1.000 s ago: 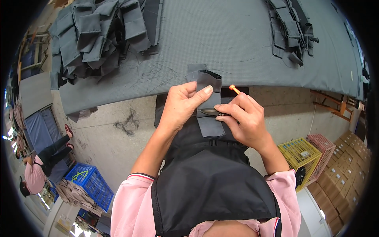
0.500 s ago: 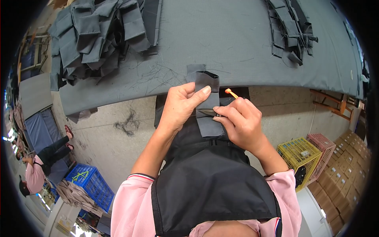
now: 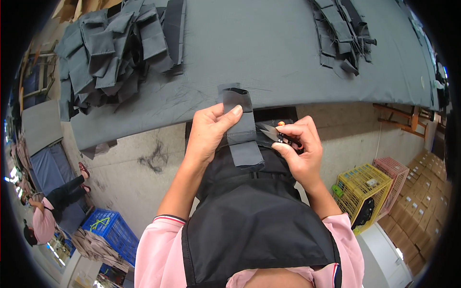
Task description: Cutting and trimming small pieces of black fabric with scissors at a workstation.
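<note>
A folded, sewn strip of dark grey fabric (image 3: 243,126) hangs from my left hand (image 3: 205,135), pinched between thumb and fingers near its upper end. The strip's top rests over the near edge of the table, and its lower end dangles before my black apron (image 3: 259,221). Just right of the strip, my right hand (image 3: 309,152) is closed round a pair of small black-handled thread snips (image 3: 270,132). Their blades are apart and point toward the fabric without touching it. A bit of orange shows by the fingers.
A grey cloth covers the table (image 3: 259,48). Similar fabric pieces form a large pile (image 3: 103,53) left and a smaller pile (image 3: 338,31) right. Yellow (image 3: 363,185) and pink crates (image 3: 396,173) stand by stacked cartons (image 3: 415,204); a blue crate (image 3: 114,235) and another person (image 3: 44,222) are left.
The snips have come away from the strip to the right, and their blades now show fully. My left hand and the strip have shifted slightly left in view.
</note>
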